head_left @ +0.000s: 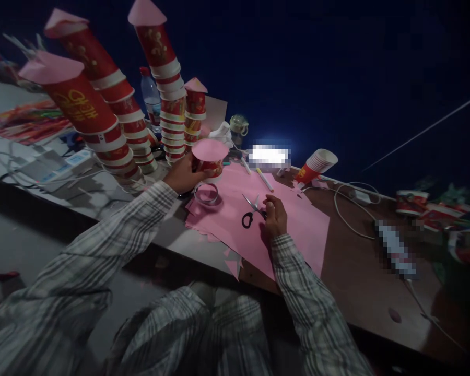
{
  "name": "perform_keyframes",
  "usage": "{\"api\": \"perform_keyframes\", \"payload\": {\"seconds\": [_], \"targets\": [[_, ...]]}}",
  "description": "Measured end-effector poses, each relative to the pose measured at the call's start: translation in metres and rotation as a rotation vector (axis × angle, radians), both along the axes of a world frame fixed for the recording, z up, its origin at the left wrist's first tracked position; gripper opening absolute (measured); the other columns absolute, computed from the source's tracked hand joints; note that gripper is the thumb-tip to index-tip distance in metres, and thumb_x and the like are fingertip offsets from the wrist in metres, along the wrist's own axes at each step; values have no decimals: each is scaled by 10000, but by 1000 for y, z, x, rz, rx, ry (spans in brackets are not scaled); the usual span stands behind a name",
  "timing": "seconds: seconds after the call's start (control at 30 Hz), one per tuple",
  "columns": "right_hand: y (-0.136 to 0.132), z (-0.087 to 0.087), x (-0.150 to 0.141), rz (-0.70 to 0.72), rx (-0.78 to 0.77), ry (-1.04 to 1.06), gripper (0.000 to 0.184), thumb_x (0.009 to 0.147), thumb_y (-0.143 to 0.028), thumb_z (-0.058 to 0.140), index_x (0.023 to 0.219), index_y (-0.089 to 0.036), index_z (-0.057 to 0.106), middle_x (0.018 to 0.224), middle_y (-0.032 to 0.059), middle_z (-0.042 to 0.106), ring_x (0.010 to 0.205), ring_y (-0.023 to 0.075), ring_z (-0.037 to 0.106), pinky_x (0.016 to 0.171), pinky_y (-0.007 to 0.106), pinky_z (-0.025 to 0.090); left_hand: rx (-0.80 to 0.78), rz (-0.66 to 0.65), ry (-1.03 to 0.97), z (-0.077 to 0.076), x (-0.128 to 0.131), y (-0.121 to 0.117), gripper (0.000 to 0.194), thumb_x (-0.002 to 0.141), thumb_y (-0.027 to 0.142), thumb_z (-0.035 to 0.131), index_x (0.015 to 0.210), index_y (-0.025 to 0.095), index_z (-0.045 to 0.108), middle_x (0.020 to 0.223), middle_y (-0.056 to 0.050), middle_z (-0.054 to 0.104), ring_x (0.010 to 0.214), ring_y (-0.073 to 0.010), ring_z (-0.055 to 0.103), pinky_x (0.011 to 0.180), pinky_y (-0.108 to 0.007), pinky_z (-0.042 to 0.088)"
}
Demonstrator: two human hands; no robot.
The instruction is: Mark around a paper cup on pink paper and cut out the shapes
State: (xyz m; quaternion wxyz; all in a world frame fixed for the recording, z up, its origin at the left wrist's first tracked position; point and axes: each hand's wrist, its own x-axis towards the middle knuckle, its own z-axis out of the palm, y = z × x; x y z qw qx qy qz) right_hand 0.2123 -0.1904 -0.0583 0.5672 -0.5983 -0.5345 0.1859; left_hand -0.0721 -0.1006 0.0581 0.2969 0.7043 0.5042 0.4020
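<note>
Over the brown tabletop (348, 292), I see from my remote seat two bare hands reaching out of plaid sleeves (303, 287). I have the left hand (182, 174) closed around the side of a red paper cup (214, 166) topped by a pale pink paper cone (209, 150), held upright at the far left part of some flat pink paper sheets (301, 230). Just below it, on my view, sits a ring-shaped roll of tape (206, 202). The right hand (276, 216) is over the sheets with its fingers curled, right at the handles of black-handled metal scissors (247, 220), whose blades stand apart; I cannot tell whether it grips them or only touches them. Beyond lies a white marker with a yellow end (265, 180), and to its right leans a nested stack of red-and-white paper cups (316, 166). Off to the left I make out tall cone-topped cup towers (102, 137) beside a clear plastic bottle with a red cap (151, 99).
</note>
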Motion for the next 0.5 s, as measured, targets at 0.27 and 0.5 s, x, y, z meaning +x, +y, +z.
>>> {"api": "perform_keyframes", "payload": {"seconds": [0.27,0.5], "targets": [[-2,4,-2,29,-43,54,486,956,-570,500,1188,-174,659,1110,132,716,1014,266,669,913,470,557,8,69,-15,41,11,33,602,855,164,788,1386,52,527,1406,-148,675,1248,-210,625,1137,-388,475],[-1,4,1,5,-14,16,472,961,-575,471,1144,-189,674,1089,117,710,1008,270,662,911,489,552,34,18,-16,62,28,68,554,862,135,766,1364,27,559,1361,-153,703,1182,-198,669,1085,-383,509]]}}
